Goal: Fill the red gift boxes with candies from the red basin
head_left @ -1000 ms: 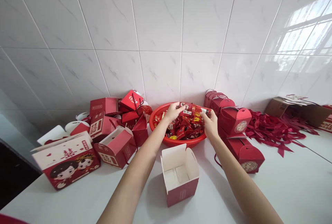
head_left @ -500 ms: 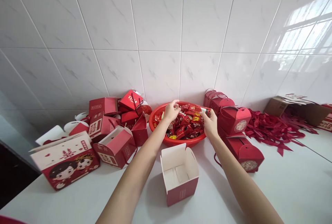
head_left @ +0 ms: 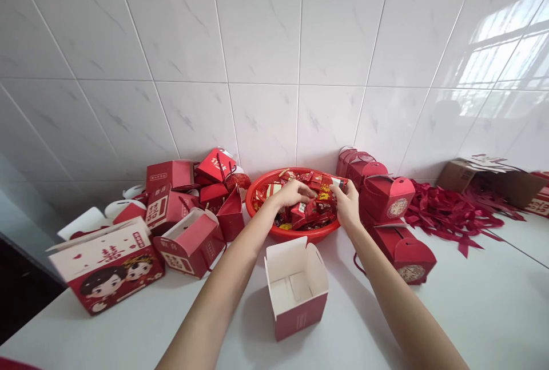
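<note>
A red plastic basket [head_left: 305, 237] holds many wrapped candies [head_left: 315, 213], mostly red. My left hand [head_left: 295, 194] reaches over the middle of the pile. Its fingers are bent and spread a little among the wrappers, the tips partly hidden. At the basket's right rim my right hand [head_left: 348, 201] pinches a small red packet [head_left: 333, 180] with a white and dark end. In front of the basket, between my forearms, stands an open-topped red box [head_left: 300, 321] with a white inside; only its folded bottom shows in it.
Red gift boxes [head_left: 191, 242] are heaped on the left beside a larger printed carton [head_left: 114, 267]. More closed red boxes [head_left: 401, 253] stand in a row on the right. Beyond them lie dark red ribbons [head_left: 450, 213] and a brown cardboard box [head_left: 493, 181]. A tiled wall [head_left: 261, 118] rises behind.
My left hand has moved right and slightly down, from the basket's back left to the middle of the candies. My right hand and the open box look almost unchanged.
</note>
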The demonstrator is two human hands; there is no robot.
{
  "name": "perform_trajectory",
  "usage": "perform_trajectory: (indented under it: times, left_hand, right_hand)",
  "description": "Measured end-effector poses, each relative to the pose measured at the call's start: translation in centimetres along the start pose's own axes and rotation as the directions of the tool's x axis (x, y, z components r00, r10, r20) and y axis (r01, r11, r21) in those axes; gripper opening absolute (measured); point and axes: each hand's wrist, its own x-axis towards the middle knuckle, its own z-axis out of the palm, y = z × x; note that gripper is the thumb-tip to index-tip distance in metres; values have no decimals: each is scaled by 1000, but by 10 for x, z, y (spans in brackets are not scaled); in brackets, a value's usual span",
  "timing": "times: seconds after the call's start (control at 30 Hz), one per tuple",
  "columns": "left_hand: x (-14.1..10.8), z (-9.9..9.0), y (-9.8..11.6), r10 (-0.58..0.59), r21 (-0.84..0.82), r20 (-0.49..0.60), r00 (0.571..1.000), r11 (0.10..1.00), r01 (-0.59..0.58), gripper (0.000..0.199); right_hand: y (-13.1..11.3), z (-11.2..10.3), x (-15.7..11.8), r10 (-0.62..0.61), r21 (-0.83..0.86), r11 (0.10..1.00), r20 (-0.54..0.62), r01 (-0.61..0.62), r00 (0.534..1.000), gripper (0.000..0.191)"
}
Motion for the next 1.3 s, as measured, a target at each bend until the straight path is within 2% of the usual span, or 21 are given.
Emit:
perform_trajectory:
  times: [0.1, 0.23, 0.4, 0.5, 0.63, 0.9, 1.0, 1.2, 1.3]
  left_hand:
    - [2, -1, 3, 59, -21, -141, 988, 998, -63, 19]
    - [1, -1, 10, 78, -80, -284, 956, 991, -105, 20]
    - [-1, -1, 16, 57, -196, -388, 920, 970, -143, 22]
    - [-1, -1, 18, 63, -271, -410, 910, 944, -188, 23]
    - [-2, -1, 19, 72, -270, -418, 905, 942, -200, 22]
    - [0, 0, 18, 87, -250, -406, 910, 947, -202, 28]
    - [1, 0, 17, 35, -258, -426, 904, 953, -159, 33]
    - [3, -3, 18, -145, -274, -460, 876, 961, 15, 34]
    - [2, -5, 21, -165, -289, -431, 887, 957, 37, 34]
  right_hand:
    - [-1, 0, -1, -1, -4, 1000, 1, 1, 1000, 19]
    - [-1, 0, 0, 4, -6, 1000, 1, -4, 1000, 19]
    - [-4, 1, -1, 67, 75, 995, 33, -69, 997, 22]
    - [-9, 1, -2, 126, 124, 982, 116, -140, 985, 26]
    - [-13, 0, -1, 157, 152, 970, 204, -189, 966, 26]
    - [-6, -1, 3, 77, 177, 979, 131, -100, 988, 26]
    - [-6, -1, 2, 42, 154, 986, 121, -60, 992, 25]
    - [-10, 0, -3, -14, 145, 989, 111, -2, 994, 21]
    - [-13, 1, -6, -34, 98, 995, 150, 19, 988, 20]
